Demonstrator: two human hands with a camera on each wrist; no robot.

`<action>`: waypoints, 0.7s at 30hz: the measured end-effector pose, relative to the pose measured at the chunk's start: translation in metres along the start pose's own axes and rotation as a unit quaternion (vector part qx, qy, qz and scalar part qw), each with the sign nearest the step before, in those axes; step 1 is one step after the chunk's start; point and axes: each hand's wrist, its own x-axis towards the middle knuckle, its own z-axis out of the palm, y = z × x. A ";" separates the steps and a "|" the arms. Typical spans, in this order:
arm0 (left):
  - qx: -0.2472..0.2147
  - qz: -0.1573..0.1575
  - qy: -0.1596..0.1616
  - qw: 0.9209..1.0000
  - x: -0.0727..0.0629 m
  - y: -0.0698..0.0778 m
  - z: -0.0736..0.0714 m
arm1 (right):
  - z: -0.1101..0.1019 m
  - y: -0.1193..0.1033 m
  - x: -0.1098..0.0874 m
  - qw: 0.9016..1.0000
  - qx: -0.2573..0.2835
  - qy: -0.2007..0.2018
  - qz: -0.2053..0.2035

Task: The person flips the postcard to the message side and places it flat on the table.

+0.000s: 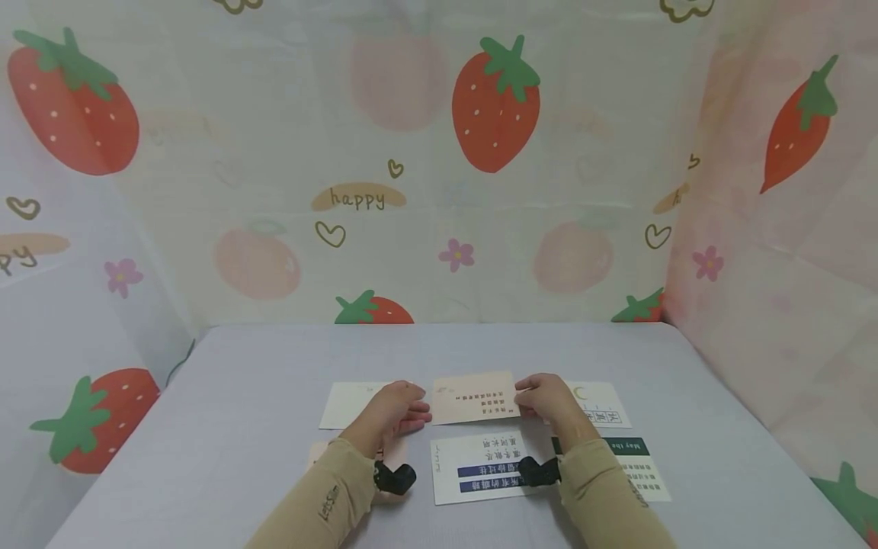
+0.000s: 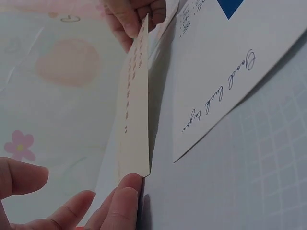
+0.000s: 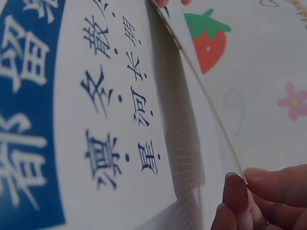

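Pinching the cream card [image 1: 473, 387] at its R end w/ our R hand [image 1: 546, 396]. Our L hand [image 1: 392, 410] is loose-fingered at its L end. It's btwn both hands, long axis L–R.

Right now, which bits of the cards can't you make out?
Head view: the corner drawing on the beige card, too small.
Head view: part of the pink card, behind the left sleeve.
Head view: part of the moon card, behind the right hand.
Left wrist view: the rest of the blue shape, cut off by the upper edge.
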 end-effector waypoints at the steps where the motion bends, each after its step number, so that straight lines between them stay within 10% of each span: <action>1: 0.001 0.000 0.000 1.000 0.000 0.000 0.000 | 0.000 0.000 0.000 1.000 -0.003 -0.001 -0.003; 21: 0.022 0.006 -0.008 1.000 0.005 -0.006 0.000 | 0.003 -0.001 0.002 1.000 -0.006 0.007 0.005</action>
